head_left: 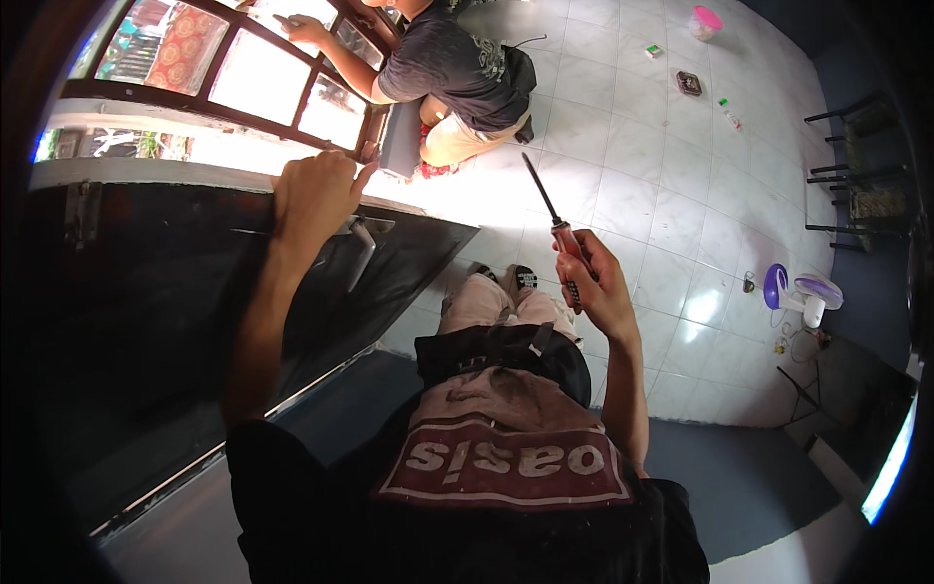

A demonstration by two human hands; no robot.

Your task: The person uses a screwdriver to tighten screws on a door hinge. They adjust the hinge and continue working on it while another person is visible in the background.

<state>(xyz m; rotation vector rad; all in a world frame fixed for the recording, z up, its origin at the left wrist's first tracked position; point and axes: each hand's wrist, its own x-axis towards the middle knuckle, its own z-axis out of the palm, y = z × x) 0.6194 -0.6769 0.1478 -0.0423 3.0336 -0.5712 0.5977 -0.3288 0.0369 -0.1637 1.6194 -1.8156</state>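
Observation:
A screwdriver (561,232) with a red and dark handle is gripped in my right hand (595,280), its thin dark shaft slanting up and to the left, clear of everything. My left hand (319,190) is closed over the edge of a dark door (195,292), with the thumb sticking out to the right. Just beneath that hand, a metal lever handle (362,251) juts from the door. Part of the fingers is hidden where they bend over the edge.
Another person (457,73) crouches ahead on the left, one arm reaching to a brown-framed window (219,97). On the white tiled floor (623,195) are a pink-lidded tub (704,23), a dark ashtray-like box (689,84) and a purple-and-white fan (806,295). Dark racks (861,175) line the right wall.

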